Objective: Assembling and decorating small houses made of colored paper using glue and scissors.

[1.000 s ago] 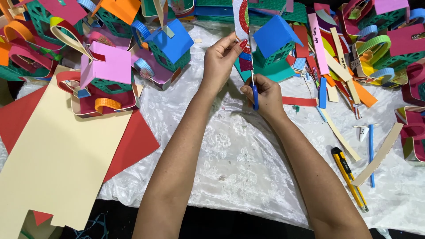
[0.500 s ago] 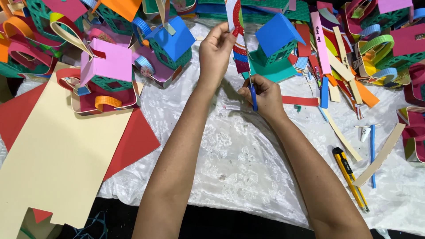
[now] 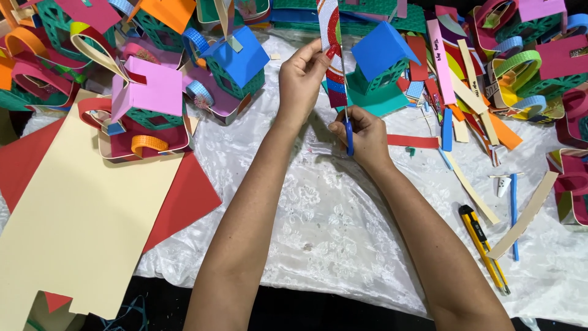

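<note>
My left hand [image 3: 301, 76] pinches a long multicoloured paper strip [image 3: 331, 46] and holds it upright above the white cloth. Just below it, my right hand [image 3: 364, 136] grips blue-handled scissors [image 3: 348, 132] whose blades point up into the strip's lower end. Behind the strip stands a small paper house with a blue roof [image 3: 383, 58] on a green lattice base.
Many paper houses and baskets crowd the back and sides, such as a pink-roofed one [image 3: 150, 98]. Cream card [image 3: 86, 214] over red card [image 3: 184, 196] lies left. Loose strips [image 3: 471, 116], a yellow utility knife [image 3: 482, 245] and a blue pen [image 3: 514, 214] lie right on the white cloth [image 3: 318, 220].
My left hand has lifted the strip higher and farther back. My right hand with the scissors followed upward slightly under it.
</note>
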